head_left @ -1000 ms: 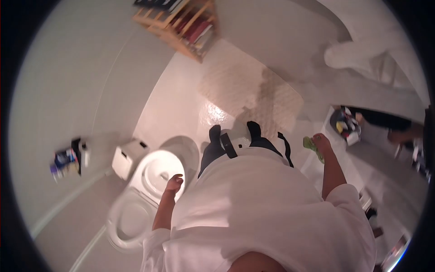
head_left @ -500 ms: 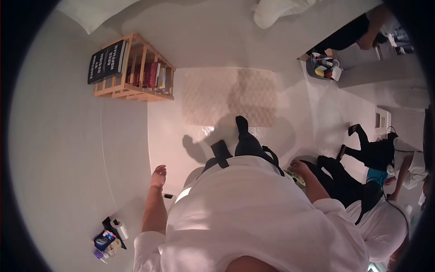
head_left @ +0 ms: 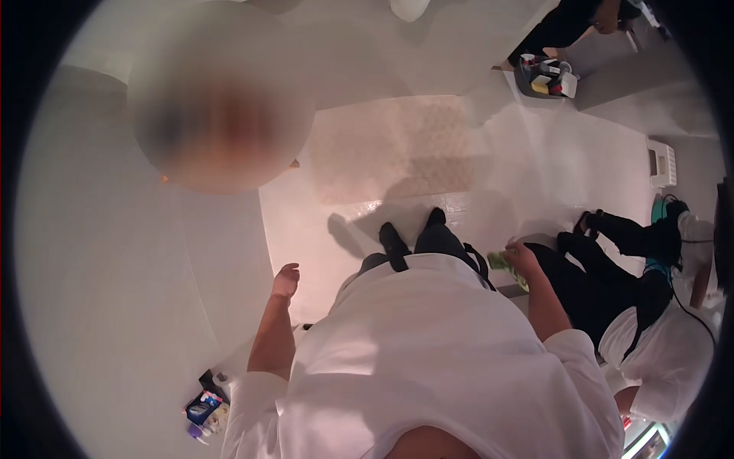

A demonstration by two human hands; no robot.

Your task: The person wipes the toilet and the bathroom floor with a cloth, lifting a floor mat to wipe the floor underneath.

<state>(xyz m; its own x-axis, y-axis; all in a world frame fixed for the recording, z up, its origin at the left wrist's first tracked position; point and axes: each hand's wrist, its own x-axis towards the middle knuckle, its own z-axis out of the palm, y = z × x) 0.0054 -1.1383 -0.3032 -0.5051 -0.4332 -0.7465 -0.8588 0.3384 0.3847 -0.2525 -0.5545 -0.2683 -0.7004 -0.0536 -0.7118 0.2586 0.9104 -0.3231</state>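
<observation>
my right grip (head_left: 523, 262) is closed around a green item (head_left: 498, 261), held at my right side above the floor (head_left: 535, 168); it shows too small for me to tell what it is. my left grip (head_left: 286, 281) hangs released, fingers loosely curled, near the wall (head_left: 138, 252). ahead of me lies a beige mat (head_left: 367, 153), with a grey caddy (head_left: 524, 86) farther right. a co-worker (head_left: 661, 359) in dark trousers is just beyond my right arm.

l hand (head_left: 286, 281) loosely curled, r hand (head_left: 523, 261) gripping.
</observation>
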